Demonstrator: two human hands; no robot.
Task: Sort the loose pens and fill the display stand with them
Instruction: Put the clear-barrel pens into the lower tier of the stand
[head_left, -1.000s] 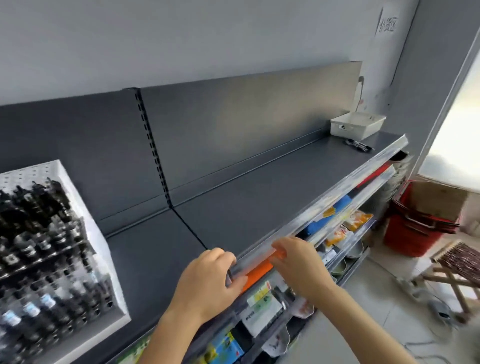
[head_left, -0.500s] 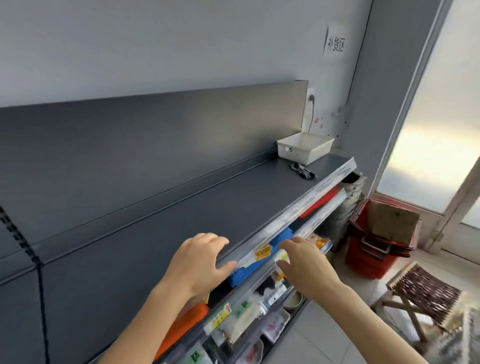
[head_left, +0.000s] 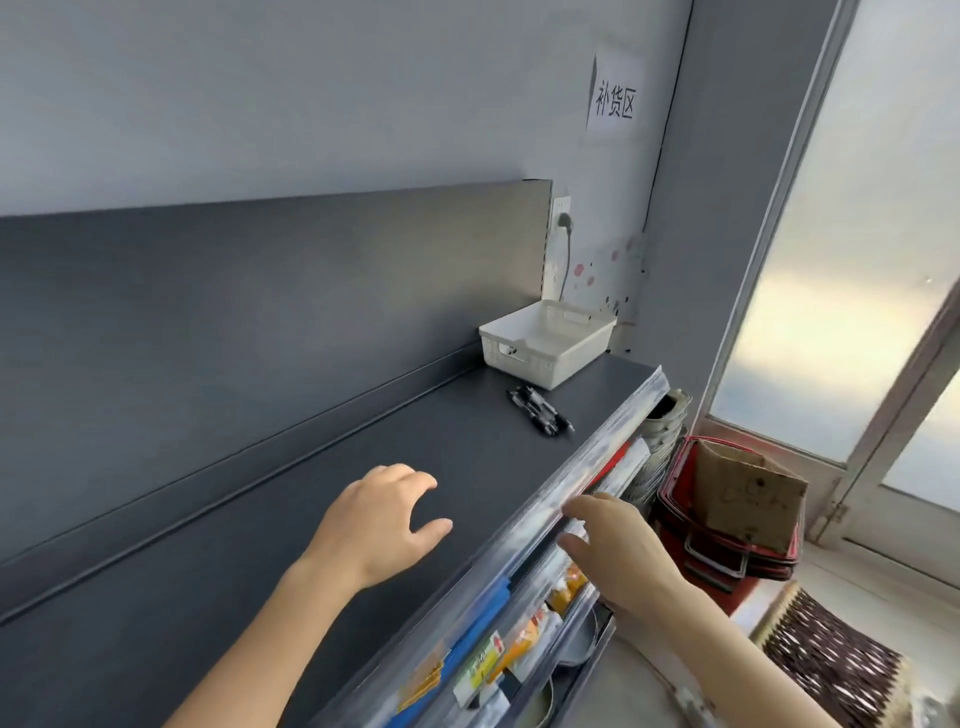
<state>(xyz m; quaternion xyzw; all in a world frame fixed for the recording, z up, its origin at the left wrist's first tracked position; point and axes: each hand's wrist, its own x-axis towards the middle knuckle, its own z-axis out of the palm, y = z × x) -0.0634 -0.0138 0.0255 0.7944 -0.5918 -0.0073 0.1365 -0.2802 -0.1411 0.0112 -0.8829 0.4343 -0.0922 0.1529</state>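
Both hands have left the spot they held half a second ago. The left hand (head_left: 378, 521) has come off the front edge and now hangs over the dark grey shelf (head_left: 270, 530) at centre frame, with its fingers spread and loosely bent and nothing in them. The right hand (head_left: 621, 553) sits lower right of it, fingers relaxed and also holding nothing. Its fingertips (head_left: 574, 508) are at the clear price rail (head_left: 615, 441) along the shelf's front, but I cannot tell whether they touch it. The two hands are apart, with the rail between them.

With the view swung further right, the perforated display stand seen a second ago has gone out of frame. The loose black pens (head_left: 540, 411) now appear larger, lying in a small bunch on the shelf above and right of the left hand and well apart from it. Just beyond them, in the far corner of the shelf, stands a white plastic basket (head_left: 550, 358).

On the wall in the upper right hangs a paper sign (head_left: 615, 101) with printed characters, and a plug sits in a socket (head_left: 562, 221) above the basket. Below the rail, colourful packaged goods (head_left: 485, 662) fill the lower tiers. At right, a cardboard box (head_left: 748, 493) rests on stacked red shopping baskets (head_left: 727, 561), with a woven stool (head_left: 831, 660) in the lower right corner.
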